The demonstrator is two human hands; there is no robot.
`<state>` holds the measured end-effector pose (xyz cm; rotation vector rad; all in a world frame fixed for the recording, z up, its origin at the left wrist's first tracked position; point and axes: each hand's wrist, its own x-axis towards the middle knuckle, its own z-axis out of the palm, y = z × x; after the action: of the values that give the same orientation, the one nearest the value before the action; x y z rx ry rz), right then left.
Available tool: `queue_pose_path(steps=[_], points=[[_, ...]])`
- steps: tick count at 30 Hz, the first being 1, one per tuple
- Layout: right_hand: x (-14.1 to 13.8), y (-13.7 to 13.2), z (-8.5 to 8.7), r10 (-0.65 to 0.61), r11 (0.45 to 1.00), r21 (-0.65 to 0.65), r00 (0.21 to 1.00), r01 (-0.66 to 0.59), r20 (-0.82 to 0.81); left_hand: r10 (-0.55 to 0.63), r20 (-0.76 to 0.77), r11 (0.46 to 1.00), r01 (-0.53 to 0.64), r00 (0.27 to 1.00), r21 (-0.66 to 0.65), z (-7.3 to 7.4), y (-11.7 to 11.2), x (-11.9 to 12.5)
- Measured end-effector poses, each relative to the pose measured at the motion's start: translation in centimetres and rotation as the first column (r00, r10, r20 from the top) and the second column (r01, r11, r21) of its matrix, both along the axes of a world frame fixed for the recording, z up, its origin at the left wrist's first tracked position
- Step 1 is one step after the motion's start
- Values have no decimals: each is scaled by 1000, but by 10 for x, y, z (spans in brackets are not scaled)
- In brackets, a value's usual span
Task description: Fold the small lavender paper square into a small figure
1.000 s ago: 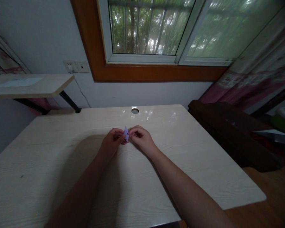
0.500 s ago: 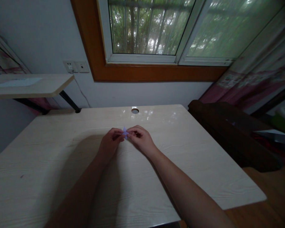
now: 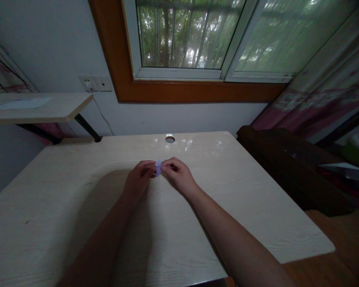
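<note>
Between my two hands is a small folded piece of purple paper (image 3: 158, 168), held just above the desk (image 3: 227, 207). My left hand (image 3: 140, 176) pinches its left side with thumb and fingertips. From the right, my right hand (image 3: 178, 173) grips the other side between thumb and forefinger. Points of the paper stick out above and below the fingertips. Its exact folded shape is too small to make out, and its side edges are hidden by the fingers.
A round cable hole (image 3: 170, 139) lies near the desk's back edge. On the left stands a raised shelf (image 3: 68, 109) with a sheet on it. Behind the desk are a wall socket (image 3: 95, 83) and a window (image 3: 191, 36). Dark wooden furniture (image 3: 281, 171) stands at the right.
The purple paper has turned a little and now shows more of its face between the fingertips. My right fingers have shifted slightly right; both forearms stay in place.
</note>
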<state>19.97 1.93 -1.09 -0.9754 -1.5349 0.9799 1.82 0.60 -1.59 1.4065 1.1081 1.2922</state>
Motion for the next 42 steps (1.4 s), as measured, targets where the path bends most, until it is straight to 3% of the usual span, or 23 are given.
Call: queue_pose_path(steps=[7, 12, 20, 27, 35, 42], points=[[1, 3, -1, 36, 993, -110, 990, -51, -133, 12, -18, 1000, -12, 1000, 14, -1, -1, 1], [0, 3, -1, 49, 990, -123, 992, -64, -117, -40, -163, 999, 38, 986, -14, 7, -4, 2], [-3, -1, 0, 66, 995, -74, 994, -73, -88, 19, -300, 999, -6, 954, 44, 15, -6, 0], [0, -1, 3, 83, 997, 7, 997, -83, -2, 31, -475, 984, 57, 879, 171, 12, -3, -3], [1, 1, 0, 49, 998, 38, 999, -50, 6, 45, -476, 983, 47, 878, 180, 14, -5, -1], [0, 1, 0, -30, 999, 44, 999, 29, 31, 96, -354, 979, -24, 930, 201, 9, -3, -2]])
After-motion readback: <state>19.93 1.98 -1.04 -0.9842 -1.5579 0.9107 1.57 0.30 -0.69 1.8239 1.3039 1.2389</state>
